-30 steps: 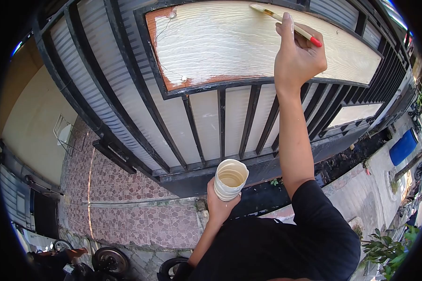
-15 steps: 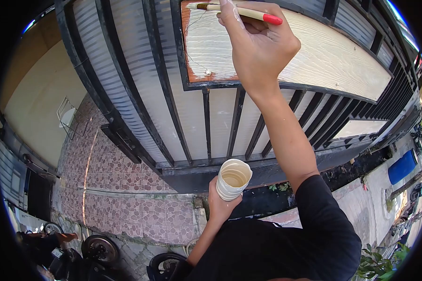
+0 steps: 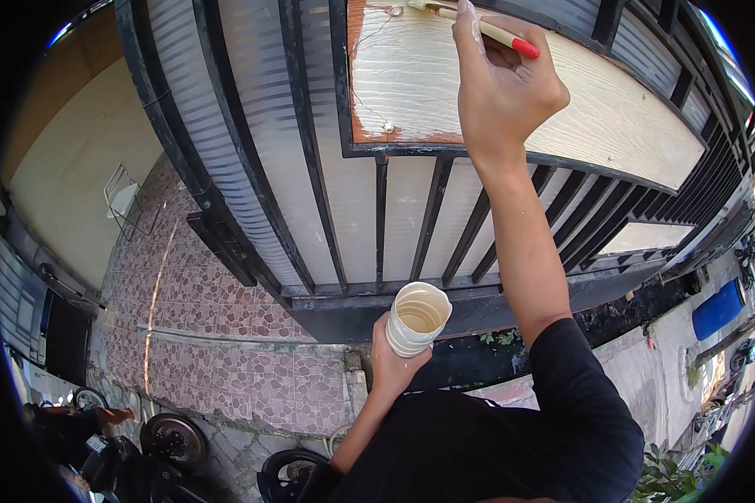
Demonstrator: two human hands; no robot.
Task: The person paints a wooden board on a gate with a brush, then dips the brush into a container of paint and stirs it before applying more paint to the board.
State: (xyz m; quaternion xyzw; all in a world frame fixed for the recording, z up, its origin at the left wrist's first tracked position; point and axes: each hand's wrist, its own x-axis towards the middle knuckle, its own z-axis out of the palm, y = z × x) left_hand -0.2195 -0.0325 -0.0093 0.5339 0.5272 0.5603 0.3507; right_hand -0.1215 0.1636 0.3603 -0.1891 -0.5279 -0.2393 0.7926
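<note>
Between the fingers of my right hand [image 3: 512,92] is a paintbrush [image 3: 499,32] with a pale handle and a red end. Its bristles touch the upper part of a wood-grained panel [image 3: 411,84], near a screw head. Cream-white paint covers most of the panel; reddish-brown shows along its left and lower left edges. Lower down, my left hand [image 3: 394,360] is wrapped round a cut-off white plastic container [image 3: 419,318], tilted so its inside shows. Pale, cream-coloured paint coats the inner wall.
Black metal fence bars [image 3: 386,218] frame the panel. Beneath runs a dark drainage channel [image 3: 470,360]. Patterned paving [image 3: 268,386] lies left, with a folding chair [image 3: 124,199] by the wall. Motorcycle wheels [image 3: 174,440] stand at lower left, near a person's arm [image 3: 113,415]. A blue barrel [image 3: 719,308] is at right.
My right hand and the brush have moved right along the panel's upper part, uncovering a screw head near its top left. The left hand keeps holding the container. The view has shifted slightly.
</note>
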